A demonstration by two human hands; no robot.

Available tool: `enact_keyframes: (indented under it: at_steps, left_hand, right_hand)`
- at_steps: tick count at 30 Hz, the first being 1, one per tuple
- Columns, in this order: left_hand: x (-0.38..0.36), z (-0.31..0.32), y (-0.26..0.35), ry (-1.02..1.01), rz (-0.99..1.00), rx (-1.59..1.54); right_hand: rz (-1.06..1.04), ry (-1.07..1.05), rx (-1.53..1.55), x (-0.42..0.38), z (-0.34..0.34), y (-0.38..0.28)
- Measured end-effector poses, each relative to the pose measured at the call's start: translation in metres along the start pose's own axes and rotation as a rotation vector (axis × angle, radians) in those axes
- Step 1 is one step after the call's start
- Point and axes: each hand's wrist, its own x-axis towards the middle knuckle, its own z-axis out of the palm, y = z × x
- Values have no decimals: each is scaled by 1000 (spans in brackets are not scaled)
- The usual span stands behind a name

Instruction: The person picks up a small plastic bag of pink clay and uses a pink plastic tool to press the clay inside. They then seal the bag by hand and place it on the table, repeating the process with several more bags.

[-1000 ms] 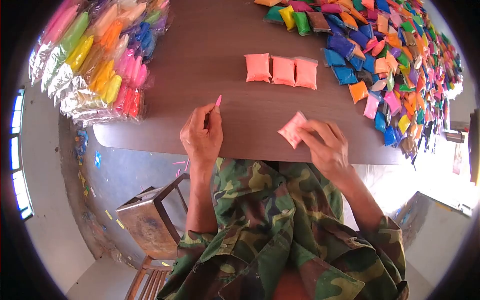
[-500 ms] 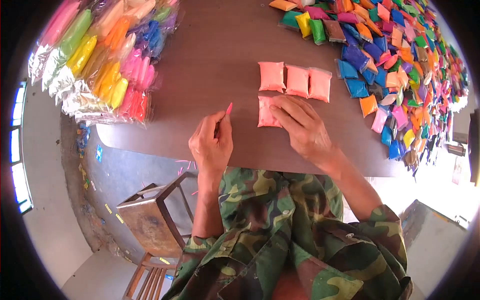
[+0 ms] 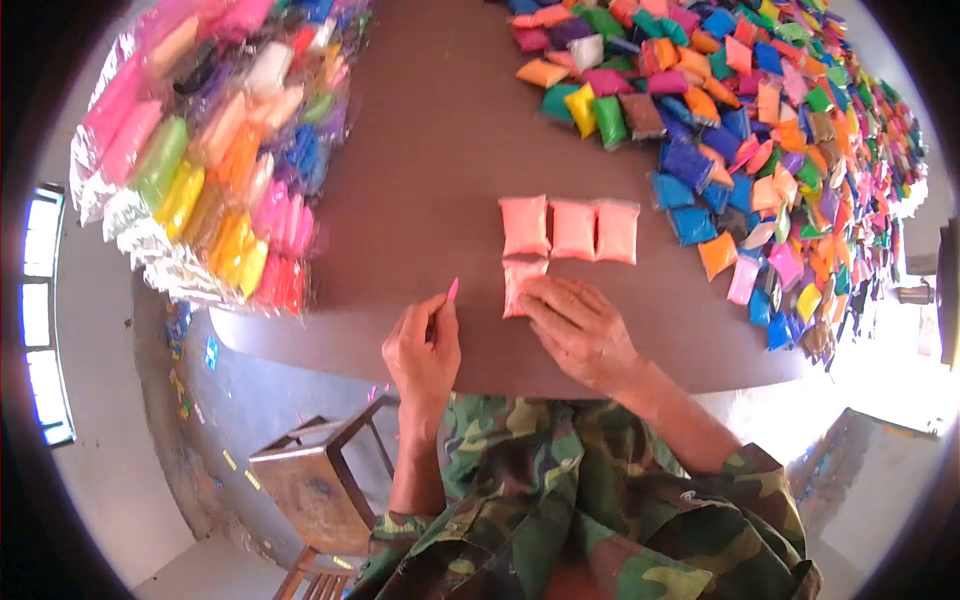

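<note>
Three salmon-pink packets (image 3: 573, 230) lie in a row on the brown table (image 3: 420, 150). Just below the leftmost one lies a fourth pink packet (image 3: 517, 285), its top edge near that packet's lower edge. My right hand (image 3: 580, 325) has its fingers closed on the right side of this fourth packet, covering part of it. To the left, my left hand (image 3: 422, 345) pinches a small pointed pink piece (image 3: 453, 290) that sticks up between thumb and forefinger. The rest of that piece is hidden by the fingers.
Clear bags of long coloured packs (image 3: 200, 190) are heaped at the left of the table. A large pile of small coloured packets (image 3: 740, 130) covers the right side. A wooden chair (image 3: 310, 490) stands on the floor below left.
The camera view has tilted, so table, packets and hands appear lower in the picture. Both hands keep the same hold, and the four pink packets keep their arrangement.
</note>
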Motion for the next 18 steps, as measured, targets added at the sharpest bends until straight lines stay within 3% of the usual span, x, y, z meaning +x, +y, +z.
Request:
enact_keyframes:
  at_steps: [6, 13, 18]
  left_hand:
    - [37, 6, 1, 20, 38, -39]
    - [141, 53, 0, 36, 105, -120]
    - [196, 89, -14, 99, 109, -180]
  right_hand:
    - [2, 22, 5, 2, 2, 1]
    - [15, 62, 65, 6, -8, -4]
    - [-31, 173, -43, 50, -55, 25]
